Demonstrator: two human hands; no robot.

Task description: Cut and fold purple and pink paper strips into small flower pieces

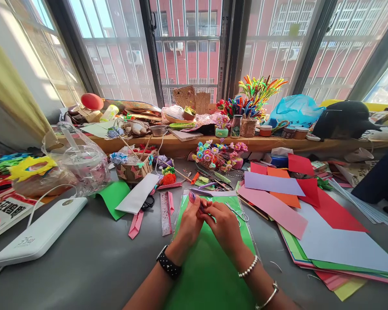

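Both hands meet over a green sheet in a clear sleeve (210,267) that lies on the grey surface (93,262) directly in front of the person. The left hand (190,224), with a black watch at the wrist, pinches a small folded strip of purple paper (193,198) between thumb and fingertips; the strip stands up just above the knuckles. The right hand (224,226), with a bead bracelet and a bangle at the wrist, closes its fingers on the lower end of the same strip, so the two hands touch each other around it. How far the paper runs inside the grip cannot be seen.

Just left of the left hand a pink ruler (165,213) lies flat, with a pink folded strip (136,224) and a white paper sheet (139,193) beyond it. Farther left sits a white power bank (40,232) with a cable. To the right of the right hand spreads a loose stack of coloured paper sheets (313,215), pink, red, orange, lilac and white. Behind the hands stands a small bunch of paper flowers (218,155), and on the wooden ledge (181,144) under the window a bundle of pipe cleaners (257,92) rises from a jar.
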